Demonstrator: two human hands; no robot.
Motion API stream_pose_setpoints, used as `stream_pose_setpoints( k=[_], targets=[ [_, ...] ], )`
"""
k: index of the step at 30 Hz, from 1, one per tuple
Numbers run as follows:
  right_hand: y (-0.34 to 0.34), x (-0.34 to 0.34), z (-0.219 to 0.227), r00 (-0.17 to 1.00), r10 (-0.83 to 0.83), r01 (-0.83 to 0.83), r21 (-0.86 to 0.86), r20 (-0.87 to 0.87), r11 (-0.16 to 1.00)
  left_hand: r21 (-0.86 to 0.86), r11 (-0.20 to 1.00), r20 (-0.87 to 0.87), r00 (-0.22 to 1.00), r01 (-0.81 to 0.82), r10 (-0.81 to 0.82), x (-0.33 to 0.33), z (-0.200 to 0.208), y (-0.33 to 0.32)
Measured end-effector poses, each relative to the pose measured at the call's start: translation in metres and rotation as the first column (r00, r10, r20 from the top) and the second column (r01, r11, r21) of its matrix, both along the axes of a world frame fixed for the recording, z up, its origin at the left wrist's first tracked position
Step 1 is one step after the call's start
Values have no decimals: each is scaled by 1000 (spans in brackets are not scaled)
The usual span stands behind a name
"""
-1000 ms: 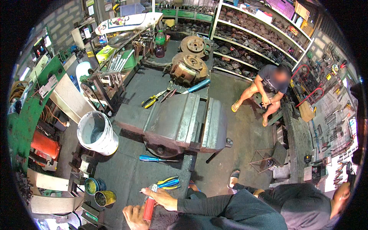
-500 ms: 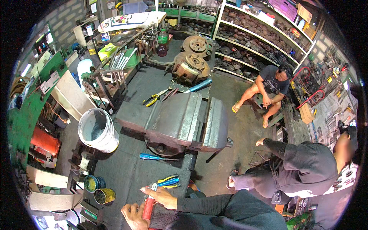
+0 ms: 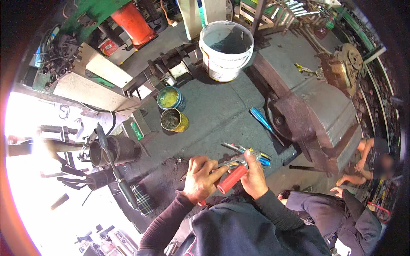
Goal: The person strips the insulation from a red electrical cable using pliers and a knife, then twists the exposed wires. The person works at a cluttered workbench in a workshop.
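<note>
Hands, two, at one red-handled tool

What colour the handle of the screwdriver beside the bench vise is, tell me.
Blue: the screwdriver's handle shows best in the head view.

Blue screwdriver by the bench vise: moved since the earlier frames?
No. The blue-handled screwdriver lies in the same spot alongside the bench vise, handle end toward the bucket; only the view turned.
</note>
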State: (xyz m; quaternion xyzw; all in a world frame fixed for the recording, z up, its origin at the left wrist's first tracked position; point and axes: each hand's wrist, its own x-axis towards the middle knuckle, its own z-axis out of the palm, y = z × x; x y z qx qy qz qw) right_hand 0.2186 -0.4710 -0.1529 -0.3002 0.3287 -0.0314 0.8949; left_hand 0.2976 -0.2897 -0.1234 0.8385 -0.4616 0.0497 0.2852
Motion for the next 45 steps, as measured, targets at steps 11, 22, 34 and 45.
stream_pose_setpoints(
  k=[11,22,34,45],
  targets=[
    [-5,6,7,993,83,-92,-109,-85,990,-140,964,-105,972,-226,213,-7,-5,-2],
    [2,9,11,999,25,-29,-103,-42,994,70,998,-57,998,4,0,8,7,-2],
    [2,5,4,999,45,-46,-37,-27,998,114,991,-118,992,64,-50,19,16,2],
    [2,4,15,997,81,-77,-177,16,981,-62,948,-404,877,-312,262,-1,18,14]
  ],
)
